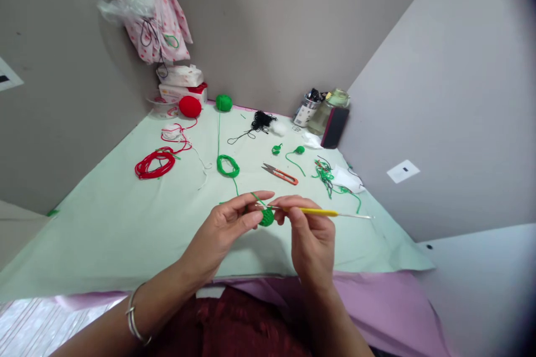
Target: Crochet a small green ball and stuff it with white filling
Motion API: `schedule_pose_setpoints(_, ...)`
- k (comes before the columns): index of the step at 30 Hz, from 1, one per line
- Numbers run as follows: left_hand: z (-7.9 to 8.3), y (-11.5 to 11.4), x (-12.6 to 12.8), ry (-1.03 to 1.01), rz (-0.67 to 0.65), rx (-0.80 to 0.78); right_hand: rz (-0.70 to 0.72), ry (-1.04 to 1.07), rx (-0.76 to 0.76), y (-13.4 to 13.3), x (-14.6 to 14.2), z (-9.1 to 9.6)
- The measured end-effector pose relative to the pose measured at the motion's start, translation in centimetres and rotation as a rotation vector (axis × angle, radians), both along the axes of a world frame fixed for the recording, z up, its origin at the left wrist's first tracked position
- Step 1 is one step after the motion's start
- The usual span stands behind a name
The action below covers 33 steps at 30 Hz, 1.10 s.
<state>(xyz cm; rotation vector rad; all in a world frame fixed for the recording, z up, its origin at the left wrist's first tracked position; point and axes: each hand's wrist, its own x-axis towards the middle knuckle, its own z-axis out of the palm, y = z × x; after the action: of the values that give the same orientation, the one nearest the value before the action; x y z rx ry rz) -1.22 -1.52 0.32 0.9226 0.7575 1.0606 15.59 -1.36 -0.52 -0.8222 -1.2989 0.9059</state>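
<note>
Crochet [267,217] sat over the worktop [138,228], just ahead of the left hand [224,223], whose thumb and fingers were clamped on it, index finger extended; the right hand [312,234] was closed round a yellow hook [316,212], tip at the crochet; the can [310,104] bore a label [300,116] too small to read.

Grey walls [301,33] enclose the counter [125,234] — its cover [100,256] pale green — with a white wall plate [402,173] near three o'clock and a second plate [9,75] between nine and ten. A striped surface [33,323] shows at eight; the light is soft.
</note>
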Motion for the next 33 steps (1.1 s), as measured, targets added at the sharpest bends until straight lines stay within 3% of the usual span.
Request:
schedule_pose_setpoints(6, 0.0, 0.1, -0.4, 0.035, 0.021, 0.011, 0.110, 0.139, -0.069, 0.1, 0.3, 0.4)
schedule_pose_setpoints(13, 0.2, -0.1, -0.7, 0.215, 0.099, 0.155, -0.023, -0.154, 0.084, -0.9, 0.6, 1.2)
schedule_pose_setpoints(18, 0.8, -0.5, 0.1, 0.346, 0.257, 0.274, -0.109, -0.495, 0.392, -1.2, 0.4, 0.3)
schedule_pose_setpoints(20, 0.7, -0.6, 0.5, 0.272, 0.258, 0.219, -0.200, -0.648, 0.547, -1.2, 0.1, -0.5)
schedule_pose_setpoints(22, 0.5, -0.4, 0.6, 0.115, 0.163, 0.056, -0.301, -0.693, 0.613, -1.1, -0.1, -1.0)
schedule_pose_setpoints(24, 0.3, 0.0, 0.3, -0.048, 0.047, -0.122, -0.299, -0.598, 0.551, -1.1, -0.1, -0.9)
schedule_pose_setpoints(26, 0.3, 0.5, -0.1, -0.144, 0.002, -0.201, -0.252, -0.383, 0.401, -1.0, -0.1, -0.5)
schedule_pose_setpoints(29, 0.5, 1.0, -0.5, -0.175, 0.042, -0.160, -0.124, -0.047, 0.183, -0.6, 0.0, 0.2)
schedule_pose_setpoints(33, 0.8, 0.8, -0.4, -0.129, 0.052, -0.131, 0.037, 0.056, 0.066, 0.1, -0.1, 0.1)
